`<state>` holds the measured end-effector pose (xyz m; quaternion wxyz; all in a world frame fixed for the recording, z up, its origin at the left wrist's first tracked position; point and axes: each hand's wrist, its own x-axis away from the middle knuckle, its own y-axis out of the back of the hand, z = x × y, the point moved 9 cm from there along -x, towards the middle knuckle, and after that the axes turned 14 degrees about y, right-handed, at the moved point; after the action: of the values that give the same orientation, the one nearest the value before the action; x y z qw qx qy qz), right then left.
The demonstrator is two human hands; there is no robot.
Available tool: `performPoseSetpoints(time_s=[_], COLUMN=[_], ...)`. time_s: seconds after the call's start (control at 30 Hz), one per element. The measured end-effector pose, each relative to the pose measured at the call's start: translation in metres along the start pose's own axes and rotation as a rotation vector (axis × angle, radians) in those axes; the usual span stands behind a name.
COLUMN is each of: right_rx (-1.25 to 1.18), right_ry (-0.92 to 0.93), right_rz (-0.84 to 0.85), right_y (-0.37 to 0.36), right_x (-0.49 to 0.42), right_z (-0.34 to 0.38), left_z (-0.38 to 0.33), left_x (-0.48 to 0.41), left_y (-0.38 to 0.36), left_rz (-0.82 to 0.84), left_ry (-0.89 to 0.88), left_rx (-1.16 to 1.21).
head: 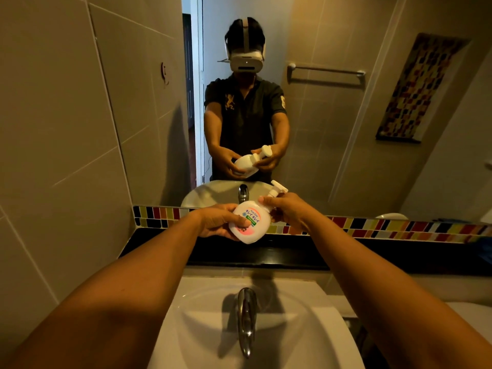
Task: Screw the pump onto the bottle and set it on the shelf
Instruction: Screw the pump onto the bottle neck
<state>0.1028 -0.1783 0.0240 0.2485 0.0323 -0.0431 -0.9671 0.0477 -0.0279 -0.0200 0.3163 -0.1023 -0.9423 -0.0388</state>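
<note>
A white soap bottle (249, 222) with a pink and green label is held tilted to the right, above the black shelf (279, 258) behind the basin. My left hand (217, 221) grips the bottle's body from the left. My right hand (286, 209) wraps the bottle's neck, where the white pump (277, 189) sits with its nozzle pointing up and right. The collar under my right fingers is hidden. The mirror repeats both hands and the bottle.
A white basin (314, 326) with a chrome tap (246, 318) lies below my arms. A multicoloured tile strip (399, 226) runs under the mirror (332, 129). Grey tiled wall stands at the left. A person's reflection fills the mirror's middle.
</note>
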Motion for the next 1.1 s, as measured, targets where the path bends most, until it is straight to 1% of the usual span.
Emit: performPoseSetpoints(time_s=[0.1, 0.13, 0.2, 0.3, 0.4, 0.47, 0.57, 0.63, 0.8, 0.87, 1.0, 1.1], right_rx=[0.22, 0.252, 0.226, 0.059, -0.054, -0.048, 0.027, 0.052, -0.016, -0.015, 0.066, 0.074], right_ry=[0.022, 0.043, 0.037, -0.032, -0.023, -0.028, -0.048, -0.079, -0.086, -0.084, -0.084, -0.095], right_rz=[-0.049, -0.044, 0.02, 0.135, 0.158, 0.119, 0.063, 0.069, 0.134, 0.118, 0.066, 0.1], right_y=[0.001, 0.0, -0.005, -0.007, -0.003, 0.0, 0.003, 0.001, -0.002, 0.0, 0.003, -0.002], right_x=[-0.006, -0.007, -0.008, -0.009, -0.015, -0.018, -0.023, -0.023, -0.027, -0.03, -0.031, -0.032], right_z=[-0.002, 0.0, -0.002, -0.013, -0.019, -0.024, -0.034, -0.041, -0.048, -0.052, -0.058, -0.059], left_z=[-0.002, -0.002, -0.001, -0.001, -0.001, 0.0, 0.0, 0.0, 0.001, 0.002, 0.006, 0.008], left_x=[-0.006, -0.008, -0.013, -0.018, -0.022, -0.025, -0.032, -0.035, -0.044, -0.046, -0.051, -0.051], left_y=[-0.002, -0.002, 0.001, 0.008, 0.014, 0.016, 0.016, 0.016, 0.022, 0.023, 0.022, 0.022], left_rz=[-0.015, -0.023, -0.046, -0.065, -0.073, -0.079, -0.09, -0.098, -0.104, -0.108, -0.111, -0.119], left_ry=[-0.015, -0.021, -0.033, -0.043, -0.047, -0.047, -0.048, -0.055, -0.052, -0.049, -0.05, -0.048], left_rx=[-0.013, -0.012, -0.013, -0.011, -0.009, -0.021, -0.045, -0.045, -0.031, -0.035, -0.051, -0.041])
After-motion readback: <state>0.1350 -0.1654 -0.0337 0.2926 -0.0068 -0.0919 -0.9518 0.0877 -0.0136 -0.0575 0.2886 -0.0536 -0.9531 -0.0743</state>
